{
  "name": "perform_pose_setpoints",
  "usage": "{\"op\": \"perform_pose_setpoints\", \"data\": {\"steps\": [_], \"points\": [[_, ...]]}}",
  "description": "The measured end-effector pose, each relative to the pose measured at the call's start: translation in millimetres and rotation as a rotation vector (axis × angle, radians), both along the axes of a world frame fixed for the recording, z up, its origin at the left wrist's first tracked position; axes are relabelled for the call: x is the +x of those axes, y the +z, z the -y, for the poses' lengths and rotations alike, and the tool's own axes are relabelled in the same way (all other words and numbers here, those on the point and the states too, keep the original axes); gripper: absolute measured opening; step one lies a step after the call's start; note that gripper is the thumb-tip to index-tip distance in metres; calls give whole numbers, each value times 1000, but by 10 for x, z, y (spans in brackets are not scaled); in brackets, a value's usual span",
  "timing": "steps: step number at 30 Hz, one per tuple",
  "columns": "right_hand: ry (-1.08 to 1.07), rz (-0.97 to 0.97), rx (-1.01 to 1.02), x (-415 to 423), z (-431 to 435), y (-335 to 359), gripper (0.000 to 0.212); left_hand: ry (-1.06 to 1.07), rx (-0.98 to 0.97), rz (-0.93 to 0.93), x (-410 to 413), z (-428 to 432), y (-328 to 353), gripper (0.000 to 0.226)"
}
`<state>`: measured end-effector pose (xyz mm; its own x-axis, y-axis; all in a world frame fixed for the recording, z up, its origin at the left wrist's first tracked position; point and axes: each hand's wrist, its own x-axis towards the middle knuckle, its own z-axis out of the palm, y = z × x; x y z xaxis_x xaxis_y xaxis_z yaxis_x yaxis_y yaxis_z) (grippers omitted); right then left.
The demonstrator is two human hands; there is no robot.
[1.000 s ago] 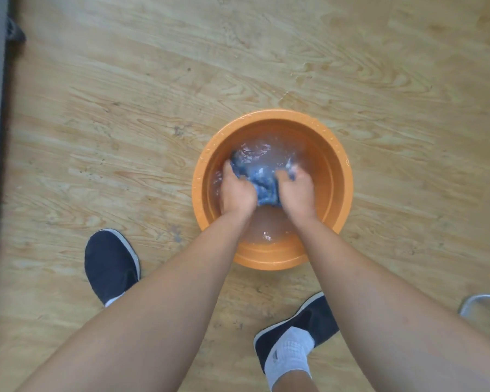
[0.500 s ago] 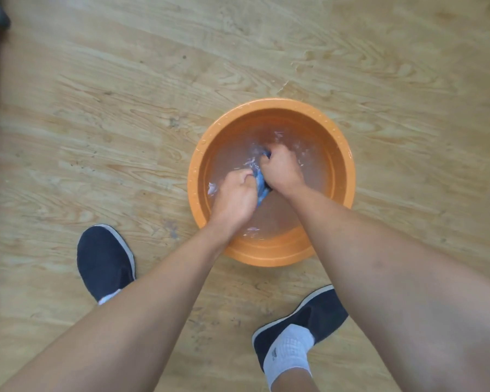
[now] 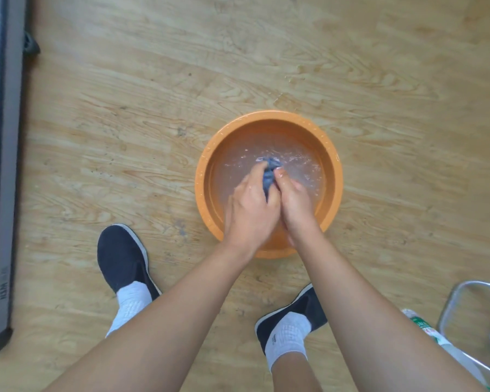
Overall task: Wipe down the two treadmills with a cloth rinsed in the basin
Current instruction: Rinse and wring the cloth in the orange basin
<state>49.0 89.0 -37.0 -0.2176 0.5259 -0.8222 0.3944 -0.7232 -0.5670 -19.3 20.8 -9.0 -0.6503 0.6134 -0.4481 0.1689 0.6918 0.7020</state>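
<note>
Blue and sodden, the small fabric cloth (image 3: 269, 176) is bunched into a narrow wad at the middle of the round orange plastic basin (image 3: 269, 114), its upper end poking out just above the shallow, rippled water (image 3: 300, 154). Both hands clasp it. The left hand (image 3: 251, 210) has its fingers curled round the wad from one side, and the right hand (image 3: 294, 202) closes on it from the other with the thumb pressed against the fabric, so the cloth is squeezed between them. Whether the lower end is in the water or lifted clear cannot be told, since the hands cover it. The basin stands on a pale wood-grain floor (image 3: 153, 108), just ahead of a pair of dark slip-on shoes (image 3: 122, 258) worn with white socks. Well apart, along the left edge, runs the long grey-and-black side of what looks like a treadmill (image 3: 3, 165). At the lower right are a bent chrome tube frame (image 3: 475, 306) and a white-and-green object (image 3: 425, 329) too cut off to identify. By my reading this is the rinse-and-wring step. No wiping shows here, and a second machine is out of view. How much of either treadmill is already clean cannot be judged, so carrying the cloth over and wiping remains.
</note>
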Motion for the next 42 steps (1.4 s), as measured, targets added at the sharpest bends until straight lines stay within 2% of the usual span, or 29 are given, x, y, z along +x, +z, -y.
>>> {"op": "perform_pose_setpoints", "data": {"steps": [2, 5, 6, 8, 11, 13, 14, 15, 17, 19, 20, 22, 24, 25, 27, 30, 32, 33, 36, 38, 39, 41, 42], "points": [[-88, -129, -201, 64, -9, 147, 31, -123, 17, 116, 78, 23, 76, 15], [-82, -145, -214, 157, -71, 171, 22, -267, 2, 216, 124, 145, 118, 33], [-39, -117, -170, 157, -88, 138, 20, -228, 0, 217, 129, 196, 113, 41], [87, -21, -53, 110, -104, 77, 21, 25, -33, 210, 81, 260, 19, 51], [282, 100, 81, 33, -105, 34, 29, 384, -78, 147, -77, 267, -353, 29], [308, 109, 129, 32, -125, 43, 29, 397, -83, 204, -182, 206, -566, 20], [248, 76, 96, 35, -136, 34, 29, 372, -96, 288, -218, 149, -625, 19], [155, 20, 24, 43, -148, 17, 29, 362, -117, 408, -252, 75, -667, 29], [-11, -113, -149, 75, -214, 21, 34, 379, -134, 740, -332, -48, -710, 61], [-51, -152, -233, 147, -298, -15, 39, 332, -139, 1011, -385, -97, -770, 81], [-28, -154, -237, 194, -335, -40, 36, 346, -116, 1070, -402, -100, -806, 79], [8, -132, -215, 278, -395, -109, 26, 419, -70, 1044, -401, -74, -891, 54], [3, -74, -197, 343, -430, -226, 24, 440, -18, 844, -402, -60, -993, 26], [5, -16, -174, 355, -433, -288, 23, 407, -28, 697, -406, -58, -1021, 21], [51, 157, -86, 347, -410, -473, 22, 327, -46, 448, -396, -46, -1015, 26], [22, 305, -5, 223, -339, -738, 30, 317, -19, 328, -362, -78, -1014, 36], [-89, 398, -48, 126, -316, -861, 36, 340, -81, 367, -367, -125, -1002, 52], [-134, 437, -72, 98, -326, -903, 32, 341, -141, 432, -381, -131, -1001, 60], [-209, 465, -97, 66, -358, -935, 22, 322, -247, 656, -405, -56, -1067, 61], [-201, 431, -69, 63, -344, -890, 25, 416, -181, 742, -401, -27, -1119, 61], [-171, 418, -42, 61, -315, -870, 31, 488, -139, 770, -391, -34, -1117, 65], [-130, 380, -5, 99, -263, -862, 59, 602, -87, 815, -388, -62, -1065, 74], [-115, 370, 12, 143, -236, -898, 67, 645, -68, 847, -382, -61, -1030, 72]]}}
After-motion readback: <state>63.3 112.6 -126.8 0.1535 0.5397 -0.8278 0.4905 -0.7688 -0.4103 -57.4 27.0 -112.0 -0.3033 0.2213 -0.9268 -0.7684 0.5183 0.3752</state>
